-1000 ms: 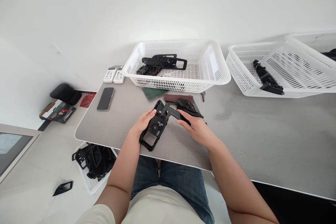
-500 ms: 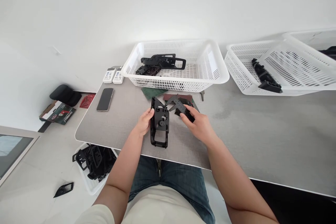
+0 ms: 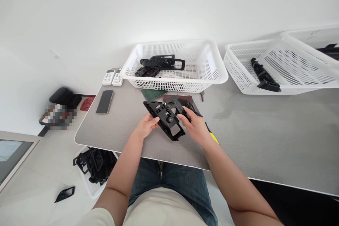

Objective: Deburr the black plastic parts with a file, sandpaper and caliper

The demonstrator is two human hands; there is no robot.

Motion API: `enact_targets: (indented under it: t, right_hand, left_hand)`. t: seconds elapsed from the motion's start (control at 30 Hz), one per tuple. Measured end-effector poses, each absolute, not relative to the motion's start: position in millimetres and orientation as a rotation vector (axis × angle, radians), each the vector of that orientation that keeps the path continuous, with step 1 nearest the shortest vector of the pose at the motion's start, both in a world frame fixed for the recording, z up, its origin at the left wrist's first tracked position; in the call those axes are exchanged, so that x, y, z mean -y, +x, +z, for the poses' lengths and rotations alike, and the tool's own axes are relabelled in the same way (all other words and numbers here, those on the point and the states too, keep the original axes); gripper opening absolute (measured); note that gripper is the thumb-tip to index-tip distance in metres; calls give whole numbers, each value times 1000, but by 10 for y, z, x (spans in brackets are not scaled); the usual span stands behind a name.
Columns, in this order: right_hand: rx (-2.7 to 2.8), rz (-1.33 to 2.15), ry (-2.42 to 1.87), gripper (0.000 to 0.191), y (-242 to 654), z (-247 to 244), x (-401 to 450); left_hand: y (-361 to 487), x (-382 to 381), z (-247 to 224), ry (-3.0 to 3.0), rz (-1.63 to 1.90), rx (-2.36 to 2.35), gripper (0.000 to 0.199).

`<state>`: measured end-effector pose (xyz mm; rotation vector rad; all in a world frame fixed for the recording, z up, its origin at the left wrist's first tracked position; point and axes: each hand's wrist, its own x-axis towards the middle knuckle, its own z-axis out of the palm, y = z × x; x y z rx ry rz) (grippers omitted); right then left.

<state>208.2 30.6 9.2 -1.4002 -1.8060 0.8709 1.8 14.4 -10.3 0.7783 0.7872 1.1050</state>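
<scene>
black part [image 3: 162, 114] turned counter-clockwise since earlier frame

now over gray table [image 3: 251, 127], window end toward 4 o'clock. left hand [image 3: 146, 126] grips its 8 o'clock edge; right hand [image 3: 196, 126] grips caliper [image 3: 179, 106] at part's 2 o'clock, contact unclear. white basket [image 3: 172, 85] at 12 o'clock.

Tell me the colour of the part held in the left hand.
The part in the left hand is mainly black; the head view shows it best.
</scene>
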Motion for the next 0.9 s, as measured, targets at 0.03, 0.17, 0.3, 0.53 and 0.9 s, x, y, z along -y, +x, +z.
enact_targets:
  t: [0.03, 0.17, 0.3, 0.53, 0.9]
  right_hand:
    - [1806, 869, -1394, 54, 2079, 90, -303]
    - [1819, 882, -1377, 52, 2066, 97, -288]
    - [1803, 874, -1406, 53, 2069, 116, -280]
    - [1829, 845, -1432, 50, 2064, 141, -273]
    - [1803, 897, -1474, 52, 2075, 152, -269]
  left_hand:
    - [23, -143, -111, 780, 1095, -779, 46]
    - [39, -150, -132, 775, 1091, -762, 45]
    - [32, -158, -153, 773, 1078, -752, 42]
    - [6, -165, -179, 775, 1066, -752, 40]
    - [37, -158, -149, 744, 1058, -754, 42]
